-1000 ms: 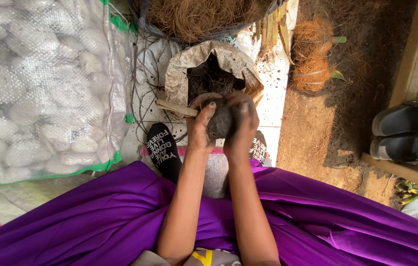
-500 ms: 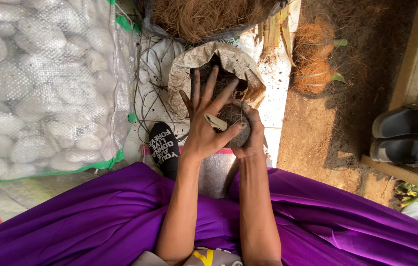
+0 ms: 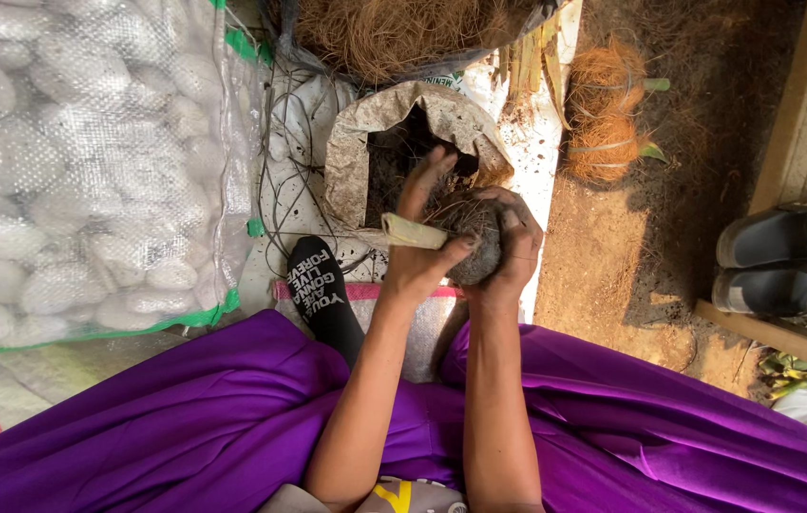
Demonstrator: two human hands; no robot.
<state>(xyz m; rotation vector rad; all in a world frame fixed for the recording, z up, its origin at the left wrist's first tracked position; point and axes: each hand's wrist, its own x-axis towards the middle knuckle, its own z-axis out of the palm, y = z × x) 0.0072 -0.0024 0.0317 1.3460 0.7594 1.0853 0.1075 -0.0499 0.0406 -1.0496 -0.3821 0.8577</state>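
While my right hand (image 3: 515, 249) cups a packed fibrous ball (image 3: 475, 245), my left hand (image 3: 419, 249), fingers spread, presses it above the open soil sack (image 3: 365, 133), still unwrapped.

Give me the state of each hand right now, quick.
Left hand: fingers spread open, palm against the dark fibrous ball, a pale folded strip under the thumb.
Right hand: closed around the fibrous ball, cupping it.
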